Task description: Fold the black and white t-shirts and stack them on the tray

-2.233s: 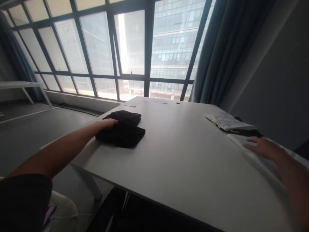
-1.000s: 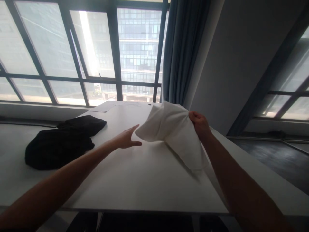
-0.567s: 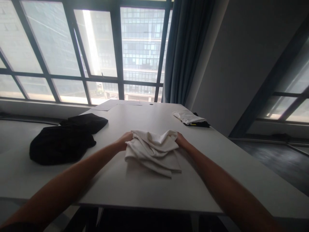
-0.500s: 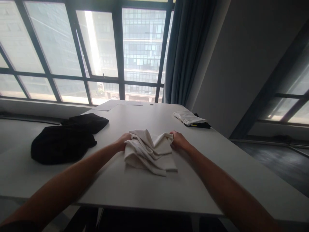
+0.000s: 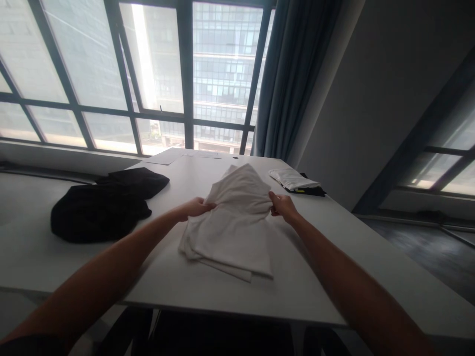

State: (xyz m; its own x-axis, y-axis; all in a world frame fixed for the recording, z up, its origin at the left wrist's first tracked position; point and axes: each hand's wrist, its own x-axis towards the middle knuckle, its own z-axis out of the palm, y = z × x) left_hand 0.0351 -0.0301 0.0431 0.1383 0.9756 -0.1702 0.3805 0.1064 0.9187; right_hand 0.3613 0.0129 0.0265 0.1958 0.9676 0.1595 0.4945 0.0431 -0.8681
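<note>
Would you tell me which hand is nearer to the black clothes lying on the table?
Left. The left hand grips the white cloth's edge on the side facing the black clothes; the right hand grips the opposite edge.

Single head-worn view, looking forward and slightly down across the tabletop [image 5: 208, 291] from its near edge. Faces the window wall [image 5: 159, 74] and curtain [image 5: 293, 74]. Both forearms enter from the bottom corners; near tabletop close, far end and window well beyond. No second view to overlap
</note>
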